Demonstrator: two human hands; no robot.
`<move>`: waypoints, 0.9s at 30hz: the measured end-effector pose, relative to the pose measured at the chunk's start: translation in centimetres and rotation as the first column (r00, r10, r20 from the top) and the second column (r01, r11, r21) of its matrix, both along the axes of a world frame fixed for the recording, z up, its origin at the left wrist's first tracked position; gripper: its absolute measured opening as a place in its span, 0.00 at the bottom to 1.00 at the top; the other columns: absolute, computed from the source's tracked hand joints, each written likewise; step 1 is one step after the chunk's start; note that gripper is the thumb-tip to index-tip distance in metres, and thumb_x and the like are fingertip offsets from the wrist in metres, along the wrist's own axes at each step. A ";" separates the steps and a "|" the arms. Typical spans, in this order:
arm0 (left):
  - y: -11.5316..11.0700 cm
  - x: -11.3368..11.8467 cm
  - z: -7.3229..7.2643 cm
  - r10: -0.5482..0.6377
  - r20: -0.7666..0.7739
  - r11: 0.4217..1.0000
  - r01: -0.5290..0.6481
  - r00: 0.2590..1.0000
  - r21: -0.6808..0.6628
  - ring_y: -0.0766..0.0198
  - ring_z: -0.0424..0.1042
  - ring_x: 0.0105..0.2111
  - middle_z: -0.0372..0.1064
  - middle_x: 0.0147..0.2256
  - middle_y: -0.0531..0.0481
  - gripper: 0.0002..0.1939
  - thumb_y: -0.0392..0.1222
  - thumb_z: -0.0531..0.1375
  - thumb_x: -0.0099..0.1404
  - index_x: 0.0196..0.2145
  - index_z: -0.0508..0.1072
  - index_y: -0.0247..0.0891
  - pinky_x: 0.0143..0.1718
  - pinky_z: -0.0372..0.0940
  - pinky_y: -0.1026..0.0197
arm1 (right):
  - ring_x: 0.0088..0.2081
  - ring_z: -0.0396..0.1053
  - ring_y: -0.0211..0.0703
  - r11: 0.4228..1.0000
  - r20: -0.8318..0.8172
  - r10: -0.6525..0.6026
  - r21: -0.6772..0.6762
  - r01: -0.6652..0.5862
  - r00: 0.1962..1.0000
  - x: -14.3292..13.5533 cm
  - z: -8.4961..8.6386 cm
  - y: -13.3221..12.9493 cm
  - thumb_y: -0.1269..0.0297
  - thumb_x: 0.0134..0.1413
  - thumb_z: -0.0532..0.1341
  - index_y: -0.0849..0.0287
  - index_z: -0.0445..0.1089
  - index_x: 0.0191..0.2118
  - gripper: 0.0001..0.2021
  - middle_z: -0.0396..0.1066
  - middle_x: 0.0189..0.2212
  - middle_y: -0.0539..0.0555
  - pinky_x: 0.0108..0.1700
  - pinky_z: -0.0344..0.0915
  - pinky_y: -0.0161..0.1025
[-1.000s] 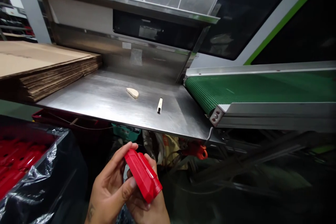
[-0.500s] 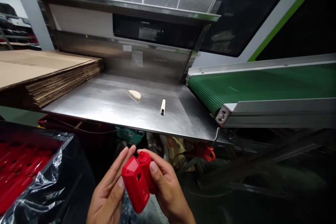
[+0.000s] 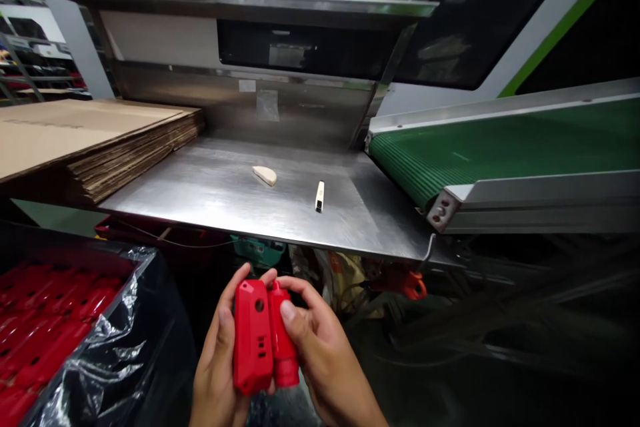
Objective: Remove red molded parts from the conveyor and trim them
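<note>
Between my hands is a red plastic housing (image 3: 253, 340), with a flat box-shaped side and a round cylinder side along its right. A round hole and small slots show in the boxy face. My left hand (image 3: 217, 360) is wrapped round the left edge, its fingers partly hidden behind. My right hand (image 3: 325, 350) grips the cylinder side, with the thumb pressed on its front. Beyond them, on the metal table (image 3: 220, 193), lie a pale half-round piece (image 3: 265, 175) and a small cream-coloured tool (image 3: 320, 196) with a black end, perhaps a cutter.
At lower left, a box lined with black plastic (image 3: 150, 327) holds several similar red parts (image 3: 45, 320). Stacked cardboard sheets (image 3: 100, 127) cover the table's left end. A green conveyor belt (image 3: 500, 153) reaches in from the right. An orange-handled tool (image 3: 413, 285) hangs below the table edge.
The housing has turned more upright, its slotted face now towards me. My left hand has closed from lying flat alongside to gripping its left edge. The view has shifted slightly.
</note>
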State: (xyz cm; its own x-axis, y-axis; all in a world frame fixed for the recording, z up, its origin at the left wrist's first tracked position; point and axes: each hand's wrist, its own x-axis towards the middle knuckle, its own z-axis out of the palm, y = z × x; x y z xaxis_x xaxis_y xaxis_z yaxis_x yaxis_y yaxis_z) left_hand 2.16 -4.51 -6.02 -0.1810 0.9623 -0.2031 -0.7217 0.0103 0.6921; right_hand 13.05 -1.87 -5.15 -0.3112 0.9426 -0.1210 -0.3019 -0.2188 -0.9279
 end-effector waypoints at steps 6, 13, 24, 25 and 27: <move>0.7 -0.3 -0.7 0.005 -0.042 0.996 -0.008 0.999 -0.083 0.54 0.68 0.51 0.70 0.51 0.43 0.22 0.55 0.56 0.68 0.53 0.69 0.40 0.45 0.68 0.62 | 0.17 0.67 0.35 0.967 -0.287 -0.043 -0.254 -0.032 0.957 -1.5 -1.7 0.3 0.54 0.62 0.56 0.62 0.60 0.45 0.15 0.70 0.29 0.51 0.15 0.64 0.31; 1.1 -0.2 -1.4 0.070 0.010 0.983 -0.067 0.997 -0.169 0.58 0.68 0.50 0.71 0.48 0.45 0.22 0.54 0.58 0.67 0.52 0.71 0.37 0.46 0.65 0.65 | 0.17 0.67 0.33 0.946 -0.322 -0.076 -0.323 -0.034 0.944 -2.0 -2.3 0.3 0.55 0.63 0.56 0.63 0.61 0.44 0.14 0.69 0.29 0.50 0.17 0.64 0.28; 1.8 -0.7 -1.9 -0.090 0.388 0.970 0.169 0.917 -0.175 0.53 0.70 0.51 0.74 0.47 0.42 0.18 0.49 0.57 0.67 0.50 0.75 0.38 0.47 0.69 0.58 | 0.42 0.68 0.39 0.975 0.217 -0.207 0.127 0.183 0.954 -1.3 -3.9 0.5 0.53 0.57 0.62 0.56 0.66 0.48 0.17 0.70 0.44 0.54 0.43 0.65 0.33; 2.0 -1.0 -2.4 -0.134 0.436 0.965 0.218 0.890 -0.149 0.52 0.70 0.51 0.74 0.46 0.42 0.18 0.50 0.57 0.67 0.49 0.76 0.40 0.48 0.69 0.56 | 0.42 0.67 0.39 0.953 0.343 -0.256 0.248 0.176 0.904 -1.0 -4.1 0.6 0.53 0.57 0.62 0.55 0.68 0.49 0.17 0.70 0.44 0.54 0.44 0.64 0.34; 2.5 -1.5 -3.6 -0.224 0.470 0.954 0.291 0.854 -0.074 0.52 0.71 0.51 0.75 0.46 0.43 0.17 0.50 0.57 0.66 0.47 0.78 0.41 0.49 0.68 0.56 | 0.41 0.66 0.41 0.880 0.550 -0.377 0.465 0.102 0.746 -0.2 -4.3 1.2 0.52 0.59 0.59 0.50 0.71 0.48 0.15 0.70 0.41 0.53 0.44 0.62 0.36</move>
